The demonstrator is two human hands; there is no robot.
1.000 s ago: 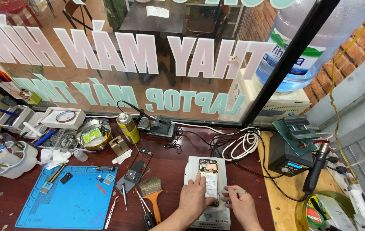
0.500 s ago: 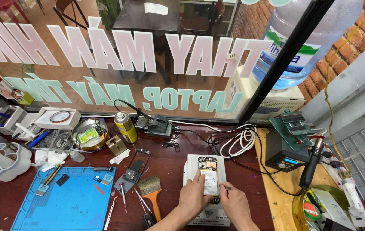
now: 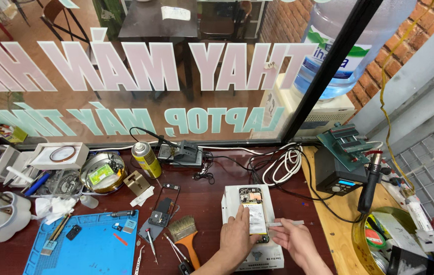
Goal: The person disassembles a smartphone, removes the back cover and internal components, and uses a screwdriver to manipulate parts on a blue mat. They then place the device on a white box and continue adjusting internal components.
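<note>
Hands work an opened smartphone (image 3: 251,210) on a white pad (image 3: 232,196) at a cluttered repair tabletop (image 3: 212,196).

The left hand (image 3: 237,238) lies flat, fingers (image 3: 239,214) extended and pressing the phone's lower left edge, gripping nothing. The right hand (image 3: 294,240) pinches a thin white strip (image 3: 285,223) between thumb and forefinger, its tip touching the phone's right side. Half a second ago both hands sat lower on the pad, the right one without a visible strip; the phone has stayed in place at the pad's centre. A paintbrush (image 3: 185,233) lies just left of the pad, near a blue mat (image 3: 92,249); a soldering station (image 3: 336,175) stands to the right.
</note>
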